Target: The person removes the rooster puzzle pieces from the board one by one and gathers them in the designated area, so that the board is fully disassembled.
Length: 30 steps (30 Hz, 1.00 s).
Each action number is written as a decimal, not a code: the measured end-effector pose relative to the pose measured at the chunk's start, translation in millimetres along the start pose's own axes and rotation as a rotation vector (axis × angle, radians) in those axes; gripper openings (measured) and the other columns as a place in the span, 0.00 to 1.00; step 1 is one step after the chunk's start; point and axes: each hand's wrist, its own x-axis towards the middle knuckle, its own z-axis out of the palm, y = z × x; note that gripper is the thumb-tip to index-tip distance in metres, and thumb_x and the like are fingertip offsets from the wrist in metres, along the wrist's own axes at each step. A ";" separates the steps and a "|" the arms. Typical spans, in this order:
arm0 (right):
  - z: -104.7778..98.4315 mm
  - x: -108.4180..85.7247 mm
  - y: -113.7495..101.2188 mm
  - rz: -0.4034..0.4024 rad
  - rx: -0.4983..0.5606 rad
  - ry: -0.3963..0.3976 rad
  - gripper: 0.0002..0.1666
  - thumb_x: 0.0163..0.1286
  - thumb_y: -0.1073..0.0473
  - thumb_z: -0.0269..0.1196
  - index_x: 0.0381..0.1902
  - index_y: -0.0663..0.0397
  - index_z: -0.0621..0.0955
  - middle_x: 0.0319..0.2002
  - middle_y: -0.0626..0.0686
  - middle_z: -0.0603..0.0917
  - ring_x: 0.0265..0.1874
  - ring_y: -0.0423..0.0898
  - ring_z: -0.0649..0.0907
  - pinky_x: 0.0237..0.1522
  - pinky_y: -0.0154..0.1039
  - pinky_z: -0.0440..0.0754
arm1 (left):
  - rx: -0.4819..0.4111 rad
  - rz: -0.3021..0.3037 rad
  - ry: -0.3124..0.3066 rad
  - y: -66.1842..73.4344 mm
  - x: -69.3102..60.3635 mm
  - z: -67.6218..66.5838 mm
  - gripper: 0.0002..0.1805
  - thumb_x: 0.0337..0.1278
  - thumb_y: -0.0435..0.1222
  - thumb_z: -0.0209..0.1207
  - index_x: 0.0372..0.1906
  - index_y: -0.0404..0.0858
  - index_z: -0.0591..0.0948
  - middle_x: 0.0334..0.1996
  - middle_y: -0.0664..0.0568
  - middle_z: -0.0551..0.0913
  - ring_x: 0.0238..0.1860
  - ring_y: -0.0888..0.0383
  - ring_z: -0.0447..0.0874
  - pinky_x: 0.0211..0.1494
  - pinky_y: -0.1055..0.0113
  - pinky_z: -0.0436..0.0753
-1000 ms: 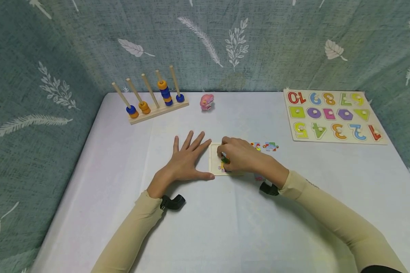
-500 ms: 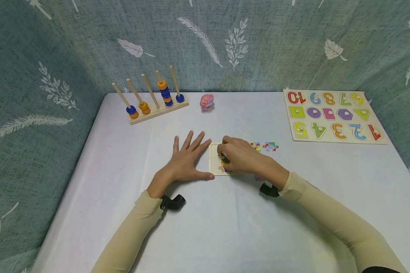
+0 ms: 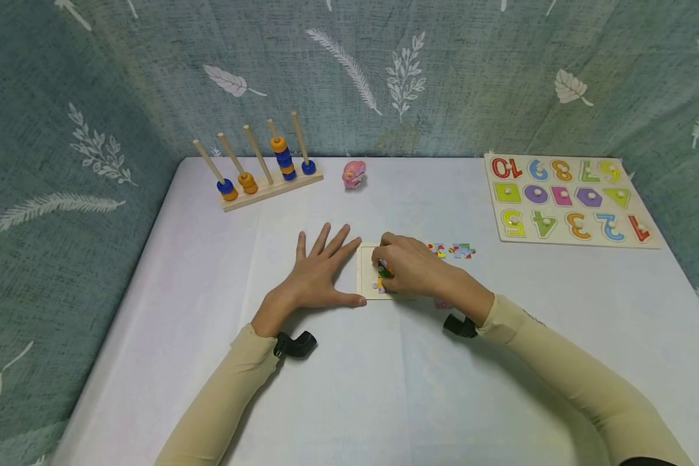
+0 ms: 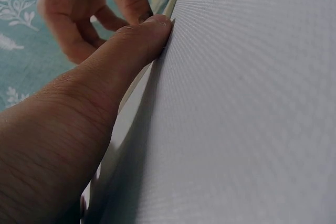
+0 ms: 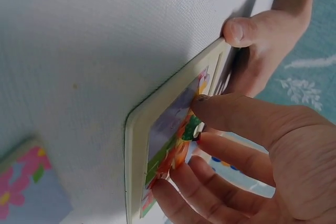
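Note:
A small pale wooden puzzle tray (image 3: 367, 254) lies mid-table, partly filled with colourful picture pieces (image 5: 168, 124). My left hand (image 3: 316, 275) is spread on the table at the tray's left side, its thumb tip against the tray's corner in the right wrist view. Over the tray, my right hand (image 3: 415, 265) has its fingers bent and pinches a puzzle piece with green on it (image 5: 190, 128), low against the pieces. That hand hides much of the tray in the head view.
Loose puzzle pieces (image 3: 462, 250) lie right of the tray, one partly under the right wrist (image 3: 441, 303). A peg abacus with rings (image 3: 274, 188) and a pink toy (image 3: 353, 175) stand at the back. A number-and-shape board (image 3: 571, 199) lies back right.
Both hands stay nearly in place. The right hand's fingers shift only very slightly over the tray, and the whole head view drifts a little.

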 end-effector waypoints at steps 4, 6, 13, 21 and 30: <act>-0.7 0.0 -0.4 -0.001 0.003 -0.007 0.15 0.57 0.58 0.75 0.41 0.56 0.86 0.39 0.54 0.79 0.31 0.46 0.78 0.36 0.42 0.78 | 0.000 -0.003 -0.007 0.7 0.1 -0.3 0.64 0.41 0.75 0.61 0.81 0.53 0.50 0.81 0.54 0.38 0.79 0.44 0.25 0.68 0.31 0.25; -1.0 0.2 -0.4 -0.001 0.004 -0.011 0.15 0.57 0.58 0.75 0.42 0.56 0.87 0.39 0.54 0.80 0.32 0.46 0.78 0.36 0.42 0.78 | -0.003 -0.001 -0.009 0.8 0.0 0.0 0.64 0.41 0.75 0.62 0.81 0.52 0.50 0.81 0.53 0.38 0.79 0.43 0.25 0.68 0.31 0.25; -1.6 0.3 0.3 -0.001 0.023 -0.008 0.15 0.56 0.59 0.75 0.42 0.56 0.87 0.39 0.54 0.80 0.31 0.46 0.77 0.35 0.41 0.77 | -0.004 0.005 0.000 0.0 0.2 -0.9 0.64 0.41 0.75 0.62 0.81 0.52 0.50 0.81 0.53 0.38 0.79 0.43 0.25 0.68 0.31 0.26; -0.3 0.3 0.1 0.005 0.043 0.005 0.15 0.57 0.60 0.75 0.42 0.57 0.86 0.40 0.55 0.79 0.32 0.46 0.76 0.36 0.41 0.77 | -0.005 0.006 -0.002 -0.8 0.1 -0.9 0.64 0.41 0.76 0.61 0.81 0.53 0.50 0.81 0.53 0.38 0.79 0.43 0.25 0.68 0.31 0.25; 1.8 -2.0 -0.8 -0.009 0.025 0.058 0.16 0.54 0.61 0.76 0.39 0.57 0.83 0.36 0.52 0.75 0.30 0.46 0.74 0.32 0.39 0.74 | 0.004 0.005 0.001 -0.4 0.5 -0.3 0.64 0.41 0.76 0.61 0.81 0.53 0.50 0.81 0.53 0.38 0.79 0.43 0.25 0.68 0.31 0.25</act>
